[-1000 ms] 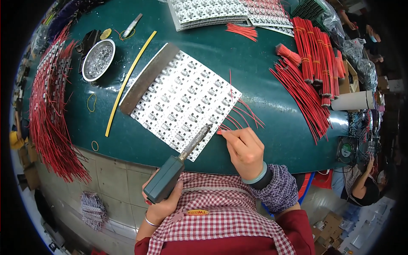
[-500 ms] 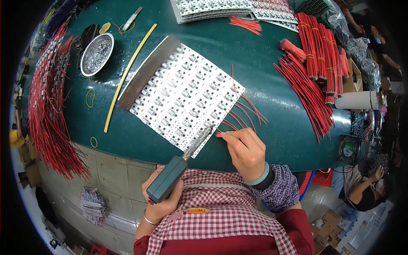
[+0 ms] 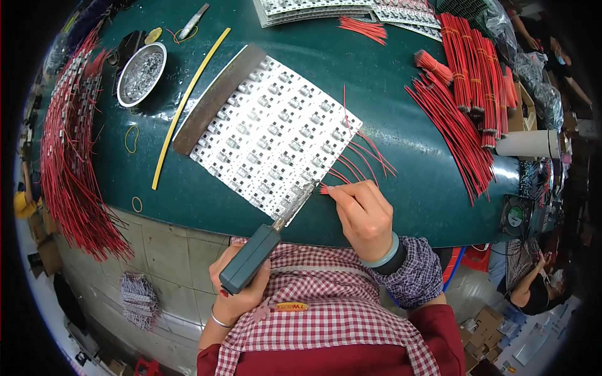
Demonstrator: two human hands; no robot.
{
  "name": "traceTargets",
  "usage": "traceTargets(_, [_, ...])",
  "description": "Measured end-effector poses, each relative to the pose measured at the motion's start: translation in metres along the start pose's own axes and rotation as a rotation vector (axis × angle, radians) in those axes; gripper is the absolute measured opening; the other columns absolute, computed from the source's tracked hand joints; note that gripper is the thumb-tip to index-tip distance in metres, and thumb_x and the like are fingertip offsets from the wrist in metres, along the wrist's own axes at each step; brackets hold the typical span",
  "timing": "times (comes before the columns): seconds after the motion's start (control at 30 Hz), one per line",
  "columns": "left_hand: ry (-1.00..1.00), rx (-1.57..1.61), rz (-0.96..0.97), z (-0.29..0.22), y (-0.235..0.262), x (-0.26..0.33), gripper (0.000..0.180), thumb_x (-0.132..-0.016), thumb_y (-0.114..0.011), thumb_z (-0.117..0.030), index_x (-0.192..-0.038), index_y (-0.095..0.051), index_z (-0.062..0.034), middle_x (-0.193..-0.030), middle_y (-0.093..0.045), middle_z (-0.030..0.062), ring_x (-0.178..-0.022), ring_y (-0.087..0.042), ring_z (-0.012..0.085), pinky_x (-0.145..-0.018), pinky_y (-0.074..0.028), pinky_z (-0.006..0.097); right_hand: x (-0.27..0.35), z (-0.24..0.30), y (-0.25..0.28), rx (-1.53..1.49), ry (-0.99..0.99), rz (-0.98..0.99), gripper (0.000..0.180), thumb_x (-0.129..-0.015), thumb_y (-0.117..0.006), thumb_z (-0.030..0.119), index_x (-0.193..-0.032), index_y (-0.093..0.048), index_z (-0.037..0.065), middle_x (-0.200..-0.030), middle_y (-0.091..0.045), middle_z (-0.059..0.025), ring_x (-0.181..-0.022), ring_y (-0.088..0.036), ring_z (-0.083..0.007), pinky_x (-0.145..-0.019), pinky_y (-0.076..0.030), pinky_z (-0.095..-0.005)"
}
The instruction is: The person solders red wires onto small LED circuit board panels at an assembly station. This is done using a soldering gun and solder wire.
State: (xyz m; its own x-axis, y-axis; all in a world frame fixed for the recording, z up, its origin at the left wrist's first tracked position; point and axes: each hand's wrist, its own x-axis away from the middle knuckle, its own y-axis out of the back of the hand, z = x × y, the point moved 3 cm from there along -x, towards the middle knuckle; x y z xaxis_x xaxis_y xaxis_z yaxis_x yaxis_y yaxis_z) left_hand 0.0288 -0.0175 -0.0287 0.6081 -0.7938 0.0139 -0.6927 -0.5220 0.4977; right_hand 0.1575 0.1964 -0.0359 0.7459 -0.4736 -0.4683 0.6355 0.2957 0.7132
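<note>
My left hand is wrapped round the dark green handle of a soldering iron. Its long metal tip lies along the near right edge of a white circuit board panel covered with rows of small parts. My right hand pinches a small bunch of red wires, their ends close to the iron's tip at that edge. Whether they touch the panel is too small to tell. Several other red wires stick out from the same edge farther up. A brown bar lies across the panel's far left side.
Left of the panel are a yellow strip, a metal bowl of shiny bits and a heap of wired boards. Red wire bundles and loose wires lie right. Stacked panels stand behind. A co-worker sits right.
The view has shifted slightly, so the table appears a little higher. Both hands keep their holds, the iron still along the panel's edge. The co-worker's arm at right has moved.
</note>
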Motion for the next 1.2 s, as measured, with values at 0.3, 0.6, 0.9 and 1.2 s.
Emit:
traceTargets(0.3, [0.055, 0.040, -0.074, 0.017, 0.003, 0.019, 0.022, -0.073, -0.075, 0.000, -0.094, -0.071, 0.0046, -0.087, -0.068, 0.0166, -0.070, -0.069, 0.0277, -0.064, -0.055, 0.033, -0.001, 0.002, 0.001, 0.001, -0.028, 0.033, 0.030, -0.069, -0.071, -0.013, -0.096, -0.071, -0.001, -0.086, -0.065, -0.0094, -0.075, -0.063, -0.0256, -0.063, -0.052, -0.0342])
traceTargets(0.6, [0.112, 0.083, -0.066, 0.025, 0.002, 0.028, 0.026, -0.072, -0.074, 0.003, -0.097, -0.070, 0.0067, -0.096, -0.071, 0.0189, -0.083, -0.072, 0.0292, -0.074, -0.058, 0.034, 0.001, 0.002, -0.001, -0.014, 0.037, -0.044, 0.030, -0.070, -0.074, -0.008, -0.098, -0.069, -0.001, -0.086, -0.066, -0.0089, -0.075, -0.063, -0.0249, -0.062, -0.052, -0.0336])
traceTargets(0.9, [0.051, 0.046, -0.039, 0.006, 0.005, 0.011, 0.024, -0.070, -0.074, 0.005, -0.094, -0.070, 0.0071, -0.092, -0.070, 0.0179, -0.080, -0.071, 0.0299, -0.071, -0.057, 0.034, 0.001, 0.006, -0.006, -0.014, 0.009, -0.024, 0.031, -0.070, -0.074, -0.009, -0.099, -0.069, -0.001, -0.086, -0.065, -0.0084, -0.073, -0.061, -0.0239, -0.060, -0.052, -0.0324])
traceTargets(1.2, [-0.047, 0.025, -0.033, -0.006, 0.004, -0.002, 0.018, -0.070, -0.073, 0.004, -0.088, -0.070, 0.0041, -0.086, -0.068, 0.0144, -0.072, -0.068, 0.0275, -0.064, -0.055, 0.032, 0.000, 0.008, -0.006, 0.001, -0.015, 0.008, 0.031, -0.068, -0.074, -0.012, -0.097, -0.071, -0.001, -0.085, -0.065, -0.0093, -0.075, -0.063, -0.0247, -0.062, -0.052, -0.0324])
